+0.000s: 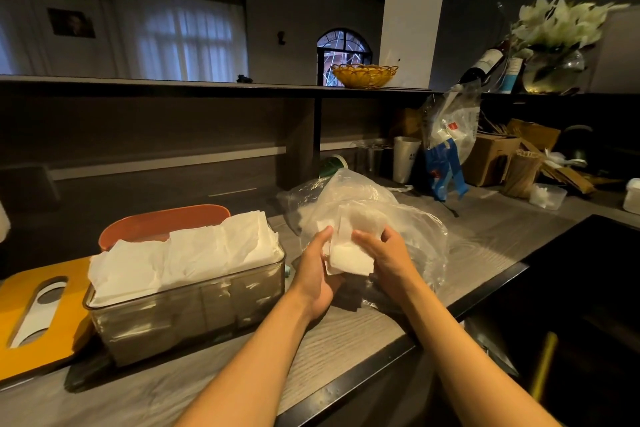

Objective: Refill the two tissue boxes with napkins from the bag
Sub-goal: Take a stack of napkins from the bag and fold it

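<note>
Near the middle of the grey wood-grain tabletop (346, 340) I see both my hands holding one small stack of white square paper napkins (349, 255). My left hand (317, 267) grips the stack from the left side with the thumb on top, and my right hand (384, 251) grips it from the right with curled fingers. Just behind the stack lies the crumpled clear plastic bag (360, 204), thin and shiny. At the left stands the rectangular smoky transparent tissue box (187, 308), filled above its rim with soft wrinkled napkins. Behind it is the orange rounded tissue box (156, 222), and beside it the flat yellow lid with an oval slot (31, 315) lies on the tabletop.
</note>
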### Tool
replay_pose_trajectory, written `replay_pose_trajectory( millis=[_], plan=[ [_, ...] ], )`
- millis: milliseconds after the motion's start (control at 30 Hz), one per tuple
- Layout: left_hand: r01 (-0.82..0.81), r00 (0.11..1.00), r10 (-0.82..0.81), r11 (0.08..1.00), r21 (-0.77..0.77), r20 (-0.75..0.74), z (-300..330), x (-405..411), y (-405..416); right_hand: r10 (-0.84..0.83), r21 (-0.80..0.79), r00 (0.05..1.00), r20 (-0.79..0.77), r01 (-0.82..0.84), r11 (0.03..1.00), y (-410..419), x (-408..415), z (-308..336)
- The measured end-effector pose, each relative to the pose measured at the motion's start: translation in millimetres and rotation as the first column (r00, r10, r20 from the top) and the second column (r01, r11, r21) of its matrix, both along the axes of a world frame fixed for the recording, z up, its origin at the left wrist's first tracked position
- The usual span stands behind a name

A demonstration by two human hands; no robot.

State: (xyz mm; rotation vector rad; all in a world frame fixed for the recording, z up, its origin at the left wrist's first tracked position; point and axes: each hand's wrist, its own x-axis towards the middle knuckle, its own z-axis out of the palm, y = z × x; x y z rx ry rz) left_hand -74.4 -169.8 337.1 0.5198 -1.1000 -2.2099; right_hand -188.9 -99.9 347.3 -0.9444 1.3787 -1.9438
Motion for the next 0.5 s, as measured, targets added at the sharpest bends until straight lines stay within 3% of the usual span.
replay_pose_trajectory(
  millis=[200, 300, 400, 433, 500],
  plan=[
    [0.047, 0.999, -0.043, 0.992, 0.118, -0.031, 0, -3, -1, -0.114, -0.037, 0.991, 0.063, 0.117, 0.992, 0, -1, 2],
    [0.018, 1.0, -0.014, 0.986, 0.168, -0.026, 1, -3, -2, -0.153, -0.098, 0.944, 0.291, 0.189, 0.977, 3, -6, 5],
    [0.01, 0.999, -0.003, 0.979, 0.204, -0.037, 0, -2, -5, -0.04, -0.213, 0.881, 0.471, 0.157, 0.964, 8, -10, 7],
    [0.021, 0.999, -0.013, 0.979, 0.201, -0.043, 1, -1, -4, 0.001, -0.232, 0.873, 0.487, 0.129, 0.964, 8, -10, 7],
    [0.057, 0.997, -0.046, 0.983, 0.172, -0.068, 1, 0, -3, -0.001, -0.19, 0.932, 0.362, 0.075, 0.979, 9, -5, 8]
  ],
)
